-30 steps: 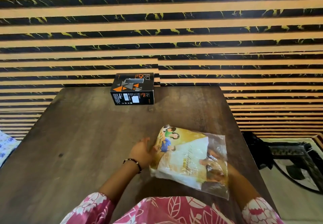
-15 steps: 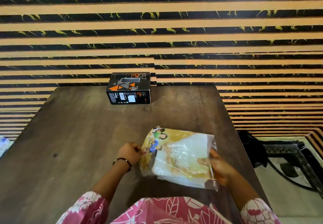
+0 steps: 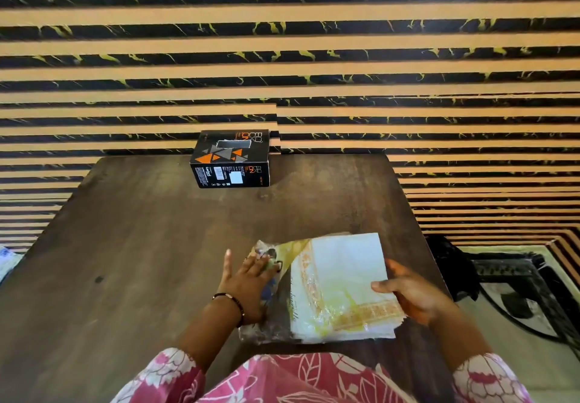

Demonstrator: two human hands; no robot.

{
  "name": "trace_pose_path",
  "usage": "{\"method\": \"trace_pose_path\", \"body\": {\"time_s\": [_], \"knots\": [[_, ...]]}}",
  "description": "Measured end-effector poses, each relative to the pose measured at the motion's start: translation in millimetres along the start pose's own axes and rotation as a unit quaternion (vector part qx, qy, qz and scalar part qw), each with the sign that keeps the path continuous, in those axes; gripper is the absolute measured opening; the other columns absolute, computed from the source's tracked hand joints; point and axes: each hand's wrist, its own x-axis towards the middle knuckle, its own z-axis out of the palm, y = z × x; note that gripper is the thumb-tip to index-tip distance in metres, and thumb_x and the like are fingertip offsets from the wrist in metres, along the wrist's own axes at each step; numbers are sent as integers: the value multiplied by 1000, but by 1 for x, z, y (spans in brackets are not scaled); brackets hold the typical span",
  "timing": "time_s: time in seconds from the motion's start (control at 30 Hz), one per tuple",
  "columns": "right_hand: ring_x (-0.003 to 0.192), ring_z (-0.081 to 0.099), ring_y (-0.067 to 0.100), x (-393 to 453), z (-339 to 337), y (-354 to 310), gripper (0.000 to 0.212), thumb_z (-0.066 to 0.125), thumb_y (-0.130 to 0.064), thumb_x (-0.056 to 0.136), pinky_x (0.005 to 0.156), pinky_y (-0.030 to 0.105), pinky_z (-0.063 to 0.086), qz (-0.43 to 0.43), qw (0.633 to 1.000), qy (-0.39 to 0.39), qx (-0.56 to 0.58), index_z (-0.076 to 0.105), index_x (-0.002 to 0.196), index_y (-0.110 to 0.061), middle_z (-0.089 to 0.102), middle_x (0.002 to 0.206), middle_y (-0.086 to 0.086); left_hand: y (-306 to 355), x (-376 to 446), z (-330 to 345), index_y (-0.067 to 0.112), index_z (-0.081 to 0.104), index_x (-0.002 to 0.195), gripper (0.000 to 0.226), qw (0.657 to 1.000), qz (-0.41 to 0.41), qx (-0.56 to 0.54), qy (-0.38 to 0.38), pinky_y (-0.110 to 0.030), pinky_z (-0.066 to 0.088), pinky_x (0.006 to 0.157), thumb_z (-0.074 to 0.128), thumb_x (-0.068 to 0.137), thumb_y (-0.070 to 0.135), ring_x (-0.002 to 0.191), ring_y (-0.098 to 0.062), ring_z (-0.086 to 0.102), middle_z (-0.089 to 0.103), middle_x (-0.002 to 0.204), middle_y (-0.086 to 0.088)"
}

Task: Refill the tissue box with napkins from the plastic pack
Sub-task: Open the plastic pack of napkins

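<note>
A black tissue box [image 3: 231, 159] with orange triangles stands at the far edge of the dark wooden table [image 3: 141, 245], near the wall. Close to me lies a stack of white napkins [image 3: 342, 280] half out of a crumpled clear plastic pack [image 3: 266, 261]. My right hand [image 3: 411, 292] grips the stack's right edge, thumb on top. My left hand [image 3: 248, 280] presses down on the bunched plastic at the stack's left end, fingers spread.
The striped black-and-tan wall rises right behind the table. A black metal stand [image 3: 518, 280] sits on the floor to the right of the table. My pink patterned sleeves fill the bottom edge.
The napkin stack has slid rightward out of the plastic pack, which has bunched up at the left. My left hand moved from pinching the pack's end to holding it flat.
</note>
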Motion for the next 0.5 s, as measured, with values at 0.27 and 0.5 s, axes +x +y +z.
{"method": "trace_pose_path", "body": {"time_s": [0.27, 0.5], "knots": [[98, 65, 36, -15, -29, -4, 72, 78, -4, 58, 62, 44, 59, -55, 986, 44, 148, 52, 121, -26, 67, 110, 14, -15, -10, 20, 30, 12, 146, 85, 986, -151, -70, -6, -49, 15, 116, 43, 76, 69, 139, -28, 25, 14, 157, -2], [83, 67, 25, -14, 7, 29, 16, 49, -6, 91, 49, 38, 59, -46, 915, 159, 369, 55, 104, -15, 64, 105, 10, -1, -24, 12, 17, 27, 140, 76, 947, -284, -141, -41, -43, 38, 102, 41, 82, 64, 131, -31, 36, 31, 145, -9]]}}
